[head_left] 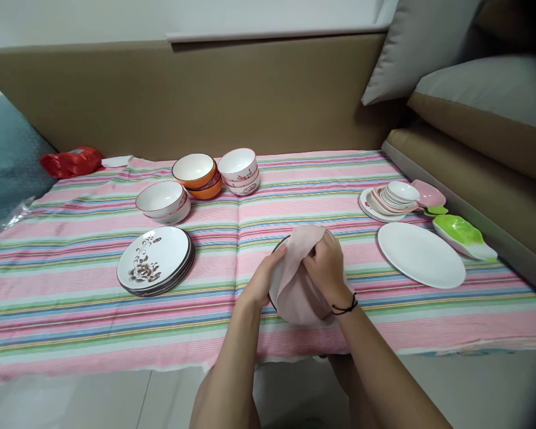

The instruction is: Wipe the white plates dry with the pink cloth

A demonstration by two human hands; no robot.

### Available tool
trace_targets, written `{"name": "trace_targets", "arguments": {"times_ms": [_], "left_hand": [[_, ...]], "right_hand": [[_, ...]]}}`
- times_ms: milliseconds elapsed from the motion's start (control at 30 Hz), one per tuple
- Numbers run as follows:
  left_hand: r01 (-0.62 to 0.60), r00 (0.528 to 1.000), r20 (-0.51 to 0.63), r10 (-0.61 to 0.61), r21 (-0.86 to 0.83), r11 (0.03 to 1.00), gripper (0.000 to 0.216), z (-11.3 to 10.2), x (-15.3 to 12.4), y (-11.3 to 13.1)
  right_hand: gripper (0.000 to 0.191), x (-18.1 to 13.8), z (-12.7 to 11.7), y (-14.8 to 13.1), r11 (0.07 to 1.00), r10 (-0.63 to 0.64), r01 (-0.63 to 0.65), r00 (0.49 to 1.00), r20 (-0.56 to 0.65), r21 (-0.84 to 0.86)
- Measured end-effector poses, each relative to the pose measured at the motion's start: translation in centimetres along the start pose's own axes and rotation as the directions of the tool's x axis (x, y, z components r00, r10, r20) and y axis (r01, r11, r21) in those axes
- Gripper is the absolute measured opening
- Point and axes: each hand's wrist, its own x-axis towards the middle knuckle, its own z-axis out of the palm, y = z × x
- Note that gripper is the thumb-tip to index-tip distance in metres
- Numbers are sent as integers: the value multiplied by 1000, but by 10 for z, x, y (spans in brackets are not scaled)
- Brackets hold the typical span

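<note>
Before me, a round dark-rimmed plate is mostly covered by a pale pink cloth. My left hand grips the plate's left edge, its thumb on top near the cloth. Bunched in my right hand, the cloth presses down over the plate; the fingertips are partly hidden in its folds. To the left lies a stack of white plates with brown flower prints and dark rims.
Bowls stand in stacks at the back: white bowls, orange bowls, red-rimmed bowls. At right are small dishes, a white oval platter and a green leaf-shaped dish. A red bundle lies far left on the striped cloth.
</note>
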Motion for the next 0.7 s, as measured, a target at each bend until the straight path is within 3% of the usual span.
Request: {"name": "trace_targets", "arguments": {"times_ms": [67, 200, 333, 433, 500, 600, 700], "left_hand": [[46, 999, -32, -44, 61, 997, 43, -2, -3, 2], [116, 989, -102, -109, 65, 991, 36, -4, -7, 5], [94, 990, -100, -97, -34, 995, 38, -3, -10, 8], [-22, 990, -144, 0, -145, 989, 43, -2, -10, 10], [-173, 969, -215, 124, -225, 959, 47, -2, -7, 12], [-403, 895, -328, 302, -308, 862, 47, -4, 0, 16], [-509, 838, -395, 375, -321, 799, 45, -7, 3, 21]], "right_hand": [[12, 4, -4, 6, 990, 85, -91, 995, 58, 108], [14, 8, -11, 16, 921, 186, -241, 962, 199, 305], [18, 8, -14, 23, 865, 275, -332, 941, 198, 376], [17, 5, -16, 24, 815, 346, -400, 916, 201, 419], [17, 1, -15, 20, 787, 378, -430, 903, 206, 442], [14, -6, -10, 9, 773, 401, -459, 888, 224, 437], [15, -11, -3, 1, 756, 403, -488, 872, 277, 437]]}}
